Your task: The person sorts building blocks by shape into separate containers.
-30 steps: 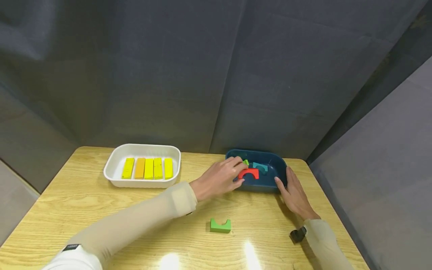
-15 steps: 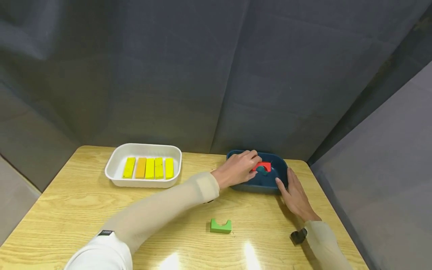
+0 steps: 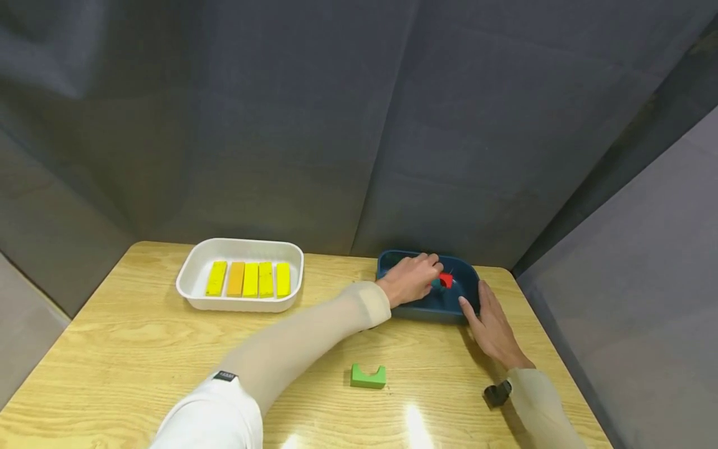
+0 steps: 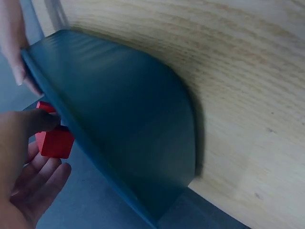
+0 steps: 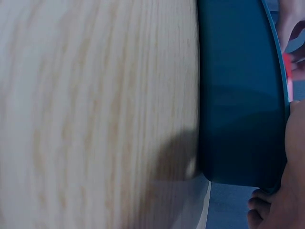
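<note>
My left hand (image 3: 412, 277) reaches into the dark blue tray (image 3: 432, 313) at the back right of the table. It grips a red arch block (image 4: 56, 143), thumb on top and fingers under it in the left wrist view. A bit of a teal block (image 3: 435, 284) shows beside the red one; the hand hides the tray's left part. Against the tray's right end lies my right hand (image 3: 496, 330), fingers straight along the outer wall and thumb at the near corner. On the table nearer to me, a green arch block (image 3: 368, 378) stands with its hollow upward.
A white tray (image 3: 238, 304) stands at the back left, holding several yellow blocks (image 3: 250, 280) and one orange block (image 3: 235, 279) in a row. Grey cloth (image 3: 280, 125) rises behind the wooden table (image 3: 140, 349) and along its sides.
My left hand has moved to the right inside the blue tray with the red arch block, now over where the teal block lay. My right hand has stayed at the tray's end.
</note>
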The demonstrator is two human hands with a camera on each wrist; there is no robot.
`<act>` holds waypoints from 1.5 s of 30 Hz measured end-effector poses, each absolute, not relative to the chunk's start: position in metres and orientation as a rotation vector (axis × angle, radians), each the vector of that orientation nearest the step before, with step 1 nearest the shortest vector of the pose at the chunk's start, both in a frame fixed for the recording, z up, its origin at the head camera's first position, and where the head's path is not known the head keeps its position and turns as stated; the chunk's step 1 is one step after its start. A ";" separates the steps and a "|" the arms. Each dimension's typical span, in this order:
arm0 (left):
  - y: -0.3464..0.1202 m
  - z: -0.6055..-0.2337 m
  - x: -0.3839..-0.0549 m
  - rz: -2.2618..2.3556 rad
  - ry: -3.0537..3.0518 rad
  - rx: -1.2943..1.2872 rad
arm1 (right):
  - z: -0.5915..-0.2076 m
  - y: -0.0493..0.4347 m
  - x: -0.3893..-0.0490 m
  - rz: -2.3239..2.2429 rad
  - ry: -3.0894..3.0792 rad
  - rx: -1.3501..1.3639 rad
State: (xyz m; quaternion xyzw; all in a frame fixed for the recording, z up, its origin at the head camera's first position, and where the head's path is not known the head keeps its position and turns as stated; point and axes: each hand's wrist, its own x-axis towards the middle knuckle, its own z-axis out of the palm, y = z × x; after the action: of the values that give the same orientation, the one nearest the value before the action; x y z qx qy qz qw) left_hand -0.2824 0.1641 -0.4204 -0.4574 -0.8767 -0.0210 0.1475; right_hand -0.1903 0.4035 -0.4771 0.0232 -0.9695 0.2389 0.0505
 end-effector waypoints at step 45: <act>0.192 -0.449 -0.296 0.266 -2.546 -1.328 | -0.481 0.406 -0.190 0.767 -2.963 0.070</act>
State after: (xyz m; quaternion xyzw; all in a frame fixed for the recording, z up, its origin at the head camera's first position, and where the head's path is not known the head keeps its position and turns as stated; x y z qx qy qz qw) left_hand -0.2961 0.1919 -0.4494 -0.4568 -0.8755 0.0915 0.1283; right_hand -0.1899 0.4058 -0.4810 0.0227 -0.9671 0.2503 0.0403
